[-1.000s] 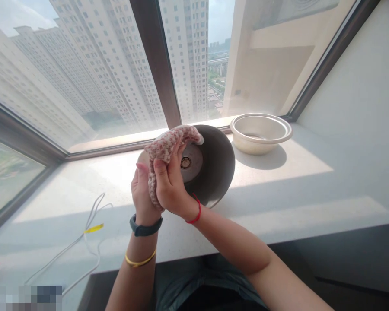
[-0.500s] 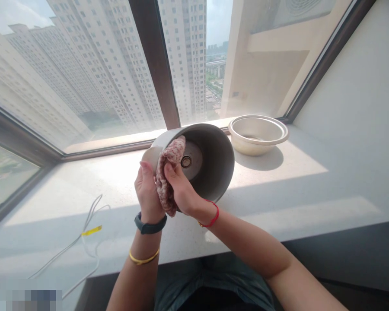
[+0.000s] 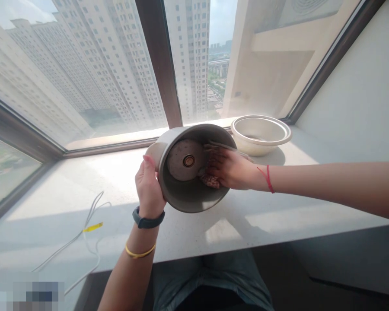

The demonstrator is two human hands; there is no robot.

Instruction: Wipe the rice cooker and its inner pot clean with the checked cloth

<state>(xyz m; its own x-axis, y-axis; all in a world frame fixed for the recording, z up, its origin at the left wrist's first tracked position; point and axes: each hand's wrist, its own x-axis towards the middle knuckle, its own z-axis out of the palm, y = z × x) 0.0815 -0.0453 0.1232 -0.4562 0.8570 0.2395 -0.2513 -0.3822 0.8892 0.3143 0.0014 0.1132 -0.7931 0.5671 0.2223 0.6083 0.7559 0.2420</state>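
A rice cooker body point(image 3: 188, 194) is tipped on its side on the white sill, its open mouth towards me. A round plate point(image 3: 178, 160) with a central metal button shows at its bottom. My left hand point(image 3: 149, 186) grips the outer left side, thumb up by the rim. Inside the mouth, at the right wall, my right hand point(image 3: 235, 169) presses a pink-and-white mottled cloth point(image 3: 210, 180). Most of the cloth is hidden under its fingers, which are slightly blurred.
To the right, close to the window, stands a pale round pot point(image 3: 262, 147). A white cable point(image 3: 94, 207) with a yellow tag point(image 3: 93, 227) lies at the left. Window frames point(image 3: 158, 65) rise behind the sill point(image 3: 278, 220), whose front edge runs near my legs.
My right hand has moved with the cloth from the left rim to the inner right wall of the rice cooker body. My left hand keeps its hold on the left side.
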